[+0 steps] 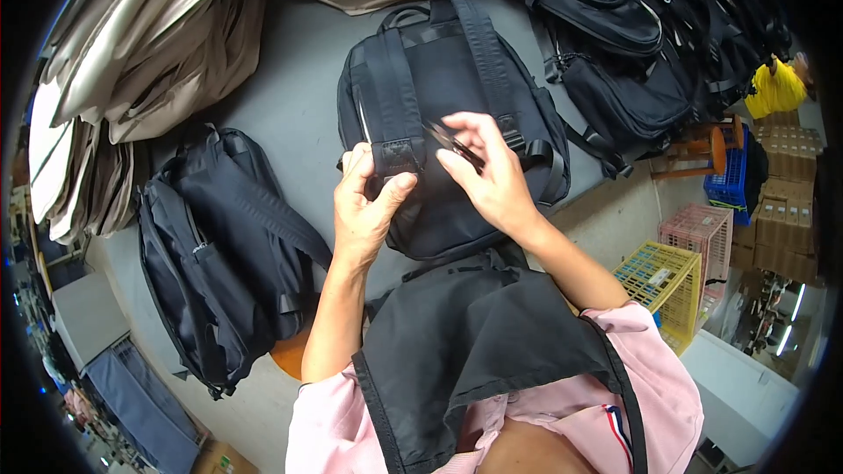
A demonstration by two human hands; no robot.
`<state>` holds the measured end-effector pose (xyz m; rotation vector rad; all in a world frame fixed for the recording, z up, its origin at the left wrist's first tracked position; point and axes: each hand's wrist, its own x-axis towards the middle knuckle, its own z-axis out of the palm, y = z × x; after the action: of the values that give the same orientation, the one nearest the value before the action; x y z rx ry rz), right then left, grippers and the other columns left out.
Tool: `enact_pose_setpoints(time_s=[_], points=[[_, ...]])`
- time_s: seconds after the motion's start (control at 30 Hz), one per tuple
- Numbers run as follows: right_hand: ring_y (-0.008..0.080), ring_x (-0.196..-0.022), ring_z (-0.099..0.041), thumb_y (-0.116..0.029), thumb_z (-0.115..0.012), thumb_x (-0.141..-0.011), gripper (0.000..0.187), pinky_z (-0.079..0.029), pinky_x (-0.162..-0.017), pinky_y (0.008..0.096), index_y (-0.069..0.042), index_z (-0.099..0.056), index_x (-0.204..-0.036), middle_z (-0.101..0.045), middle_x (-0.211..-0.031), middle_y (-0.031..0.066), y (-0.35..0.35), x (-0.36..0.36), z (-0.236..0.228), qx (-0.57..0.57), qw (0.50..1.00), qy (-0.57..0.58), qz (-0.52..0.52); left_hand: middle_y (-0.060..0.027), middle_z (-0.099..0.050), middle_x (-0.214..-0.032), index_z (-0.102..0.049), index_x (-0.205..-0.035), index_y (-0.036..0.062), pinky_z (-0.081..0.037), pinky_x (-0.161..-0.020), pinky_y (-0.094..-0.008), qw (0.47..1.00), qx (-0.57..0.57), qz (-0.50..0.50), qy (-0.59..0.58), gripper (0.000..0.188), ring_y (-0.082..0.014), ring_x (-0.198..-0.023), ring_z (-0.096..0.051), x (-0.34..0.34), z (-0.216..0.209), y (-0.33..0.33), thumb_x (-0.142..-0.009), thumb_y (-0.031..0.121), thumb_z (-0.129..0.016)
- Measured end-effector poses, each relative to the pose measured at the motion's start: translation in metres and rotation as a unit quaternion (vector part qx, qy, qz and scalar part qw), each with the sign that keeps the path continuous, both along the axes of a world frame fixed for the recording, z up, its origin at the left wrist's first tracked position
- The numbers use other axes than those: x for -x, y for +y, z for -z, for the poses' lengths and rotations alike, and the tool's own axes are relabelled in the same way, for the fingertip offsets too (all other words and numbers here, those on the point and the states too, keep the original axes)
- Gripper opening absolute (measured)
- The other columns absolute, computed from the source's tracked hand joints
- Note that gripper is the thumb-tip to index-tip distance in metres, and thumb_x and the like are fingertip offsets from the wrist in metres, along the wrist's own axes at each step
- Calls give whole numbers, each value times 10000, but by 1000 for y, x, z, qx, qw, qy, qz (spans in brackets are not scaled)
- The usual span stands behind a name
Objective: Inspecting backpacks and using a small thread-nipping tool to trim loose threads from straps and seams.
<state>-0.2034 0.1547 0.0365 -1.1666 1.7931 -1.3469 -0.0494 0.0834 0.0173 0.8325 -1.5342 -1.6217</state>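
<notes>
Black backpack (444, 83) is judged soft, light, best lifted by its top loop (404, 10); strap (400, 88) is pinched by left hand (363, 211), snips (460, 149) gripped by right hand (494, 177).

The pointed tool (454, 145) is blurred and partly covered by the right hand (490, 174), its exact kind unclear. The left hand (362, 211) hides part of the black backpack's (448, 66) lower left edge. The upper border crops the beige fabric piles (180, 53), and the lower one crops the pink shirt (663, 364).
</notes>
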Motion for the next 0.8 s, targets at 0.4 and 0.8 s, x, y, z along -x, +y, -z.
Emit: enact_pose_setpoints(time_s=[0.4,0.8], points=[[169,-623,-563,0,-695,-719,302,-474,-549,266,-19,-593,-1003,-580,-864,106,16,3,-22,72,966,241,-65,-13,-535,-834,-653,-901,69,-342,-803,-310,985,145,16,-95,276,-188,-841,-433,-4,-6,0,-716,246,-756],[259,-649,-597,-57,-700,-701,278,-482,-571,325,-27,-595,-957,-579,-801,91,14,5,-17,115,935,333,-42,-17,-512,-817,-646,-859,66,-324,-788,-324,971,193,10,-144,313,-200,-830,-432,-1,-7,4,-677,291,-766]])
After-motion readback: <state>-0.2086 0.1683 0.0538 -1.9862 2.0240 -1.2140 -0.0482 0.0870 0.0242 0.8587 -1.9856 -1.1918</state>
